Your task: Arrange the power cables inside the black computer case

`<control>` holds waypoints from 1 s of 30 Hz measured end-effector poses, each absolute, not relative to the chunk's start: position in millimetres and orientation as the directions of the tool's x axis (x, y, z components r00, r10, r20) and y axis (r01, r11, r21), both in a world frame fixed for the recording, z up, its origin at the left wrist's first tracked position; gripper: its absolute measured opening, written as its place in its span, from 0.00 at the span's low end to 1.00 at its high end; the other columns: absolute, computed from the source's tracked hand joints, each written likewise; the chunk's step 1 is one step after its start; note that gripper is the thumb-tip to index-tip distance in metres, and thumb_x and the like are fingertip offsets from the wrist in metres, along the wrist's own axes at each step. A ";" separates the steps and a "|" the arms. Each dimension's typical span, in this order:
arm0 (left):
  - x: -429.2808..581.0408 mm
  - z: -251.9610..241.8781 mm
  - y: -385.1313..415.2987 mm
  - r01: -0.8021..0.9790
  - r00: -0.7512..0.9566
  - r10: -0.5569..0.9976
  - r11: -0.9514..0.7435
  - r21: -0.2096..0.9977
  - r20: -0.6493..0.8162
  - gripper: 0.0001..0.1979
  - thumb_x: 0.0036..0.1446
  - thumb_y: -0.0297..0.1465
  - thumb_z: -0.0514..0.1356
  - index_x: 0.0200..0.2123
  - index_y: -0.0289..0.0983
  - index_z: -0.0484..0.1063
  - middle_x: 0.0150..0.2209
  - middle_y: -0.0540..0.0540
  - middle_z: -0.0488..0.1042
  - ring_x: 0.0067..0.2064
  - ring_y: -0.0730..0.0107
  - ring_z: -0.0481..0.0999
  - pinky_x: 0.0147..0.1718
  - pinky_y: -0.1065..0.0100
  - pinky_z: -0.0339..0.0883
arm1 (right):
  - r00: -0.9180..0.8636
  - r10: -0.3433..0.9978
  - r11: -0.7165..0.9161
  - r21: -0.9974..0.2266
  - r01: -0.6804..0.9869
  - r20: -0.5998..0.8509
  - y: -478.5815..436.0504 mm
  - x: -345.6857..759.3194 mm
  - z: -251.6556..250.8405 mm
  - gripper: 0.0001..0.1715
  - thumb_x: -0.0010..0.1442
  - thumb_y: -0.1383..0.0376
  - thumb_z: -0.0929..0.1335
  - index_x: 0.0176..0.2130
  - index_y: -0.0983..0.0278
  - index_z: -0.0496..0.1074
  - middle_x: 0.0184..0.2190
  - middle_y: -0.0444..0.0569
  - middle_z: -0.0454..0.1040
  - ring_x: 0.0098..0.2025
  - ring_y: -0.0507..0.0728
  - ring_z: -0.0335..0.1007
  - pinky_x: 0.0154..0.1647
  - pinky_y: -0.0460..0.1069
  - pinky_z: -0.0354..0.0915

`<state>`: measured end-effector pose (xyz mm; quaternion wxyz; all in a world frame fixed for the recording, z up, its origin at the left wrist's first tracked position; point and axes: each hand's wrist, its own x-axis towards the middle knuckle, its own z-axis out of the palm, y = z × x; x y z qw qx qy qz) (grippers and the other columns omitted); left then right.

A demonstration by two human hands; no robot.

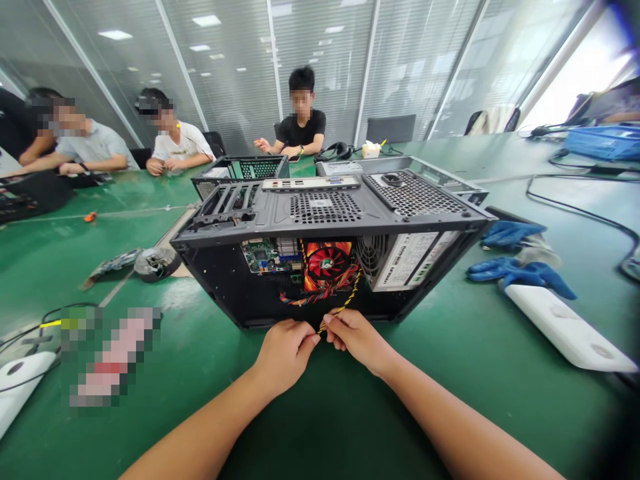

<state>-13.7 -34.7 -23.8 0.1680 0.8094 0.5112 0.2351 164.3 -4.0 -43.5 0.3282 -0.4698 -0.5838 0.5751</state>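
A black computer case [215,267] lies in front of me with its side open. Inside it are a red and black fan [327,262], a green circuit board [261,257] and a power supply [407,263] with a white label. A twisted yellow and black cable [354,293] runs out of the case. My right hand [357,337] pinches this cable near the case's lower edge. Just beside it, my left hand [287,350] is closed on the cable's end, with thumb and forefinger together. A multicoloured wire bundle [313,297] hangs below the fan.
Blue gloves [520,273] and a white power strip [565,327] lie at right on the green table [190,373]. Another case [240,168] stands behind mine. A roll of tape [153,263] is at left. Several people sit across the table; a blue basket [605,141] is far right.
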 end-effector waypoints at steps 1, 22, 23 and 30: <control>-13.8 -23.9 -34.7 0.748 0.369 0.905 -0.425 0.510 0.212 0.09 0.61 0.30 0.56 0.28 0.37 0.70 0.25 0.50 0.72 0.28 0.72 0.70 0.29 0.70 0.58 | -0.343 0.926 -0.103 -0.980 0.170 -0.157 -4.0 164.1 -43.9 0.24 0.62 0.53 0.63 0.22 0.65 0.67 0.18 0.43 0.65 0.20 0.48 0.60 0.23 0.45 0.56; -12.8 -24.6 -35.9 0.765 0.371 0.905 -0.424 0.485 0.206 0.09 0.62 0.29 0.56 0.28 0.37 0.71 0.26 0.50 0.72 0.29 0.71 0.70 0.30 0.70 0.58 | -0.352 0.924 -0.079 -0.976 0.202 -0.147 -4.5 164.3 -41.5 0.24 0.63 0.55 0.62 0.22 0.65 0.67 0.17 0.43 0.64 0.20 0.49 0.59 0.23 0.45 0.55; -12.8 -24.4 -36.0 0.768 0.377 0.904 -0.426 0.478 0.200 0.10 0.62 0.29 0.55 0.28 0.37 0.71 0.26 0.50 0.72 0.29 0.71 0.70 0.30 0.70 0.58 | -0.351 0.924 -0.079 -0.975 0.206 -0.149 -4.7 164.4 -42.0 0.24 0.63 0.55 0.62 0.22 0.65 0.67 0.17 0.43 0.64 0.20 0.49 0.59 0.23 0.45 0.56; -13.5 -22.6 -35.2 0.769 0.371 0.907 -0.421 0.482 0.199 0.09 0.62 0.29 0.55 0.29 0.38 0.71 0.27 0.50 0.74 0.31 0.70 0.71 0.32 0.69 0.59 | -0.328 0.933 -0.075 -0.971 0.226 -0.148 -4.9 163.9 -44.2 0.25 0.63 0.55 0.62 0.20 0.65 0.66 0.15 0.43 0.63 0.19 0.49 0.59 0.22 0.45 0.55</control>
